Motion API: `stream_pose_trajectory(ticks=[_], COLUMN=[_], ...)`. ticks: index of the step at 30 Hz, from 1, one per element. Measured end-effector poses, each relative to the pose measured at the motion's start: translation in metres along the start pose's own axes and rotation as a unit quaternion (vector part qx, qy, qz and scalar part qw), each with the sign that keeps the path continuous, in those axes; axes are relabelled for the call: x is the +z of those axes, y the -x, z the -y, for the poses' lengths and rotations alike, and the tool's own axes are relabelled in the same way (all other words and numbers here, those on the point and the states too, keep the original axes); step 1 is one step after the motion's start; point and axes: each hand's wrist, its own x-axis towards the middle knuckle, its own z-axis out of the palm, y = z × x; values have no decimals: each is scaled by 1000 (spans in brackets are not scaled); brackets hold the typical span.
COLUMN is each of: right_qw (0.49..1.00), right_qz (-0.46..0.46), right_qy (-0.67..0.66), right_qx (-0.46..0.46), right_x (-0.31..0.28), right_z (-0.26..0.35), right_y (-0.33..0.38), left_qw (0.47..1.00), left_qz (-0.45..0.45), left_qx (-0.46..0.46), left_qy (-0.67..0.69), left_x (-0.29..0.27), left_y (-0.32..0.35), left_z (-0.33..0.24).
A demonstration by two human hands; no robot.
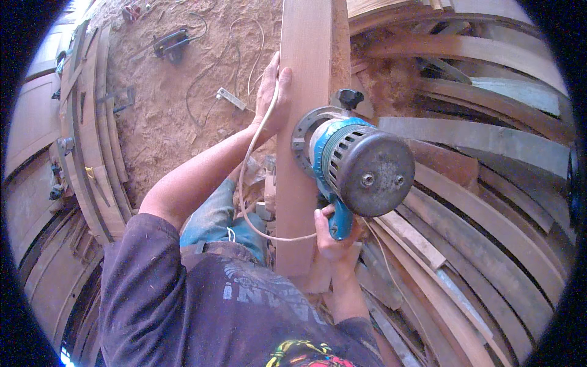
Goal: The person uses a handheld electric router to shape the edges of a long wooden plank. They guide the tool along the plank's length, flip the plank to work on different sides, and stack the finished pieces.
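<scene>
A long reddish-brown wooden plank point(306, 52) runs away from me, down the middle of the view. On its right edge sits a blue router point(351, 153) with a grey round motor cap, its flat base against the top of the wood. My right hand point(333, 238) is closed around the router's blue lower handle. Farther along, my left hand point(272, 101) grips the plank's left edge, thumb on top and fingers stretched along the side. A pale power cord point(244, 177) passes by my left wrist and loops across the plank toward the router. The cutting bit is hidden under the tool.
Stacked boards point(489, 177) fill the right side. More boards point(92, 122) lean at the left. On the dusty floor point(153, 98) lie a dark corded power tool point(171, 46), a white power strip point(231, 98) and loose cables.
</scene>
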Motion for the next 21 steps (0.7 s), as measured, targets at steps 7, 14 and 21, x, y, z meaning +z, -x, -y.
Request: stream_pose_trajectory(ticks=[7,14,21], right_qw=[999,1000,999], right_qz=[-18,-11,-28], right_qy=[-28,3,-14], right_qx=[-3,-28,-22], right_x=[5,0,7], right_z=[8,41,57], right_y=[7,26,30], left_qw=[1000,1000,999], left_qz=[5,14,31], left_qx=[-3,-5,-24], left_qy=[28,-18,-1], left_x=[-6,-31,-48], left_y=[26,65,82], left_z=[5,-57,-80])
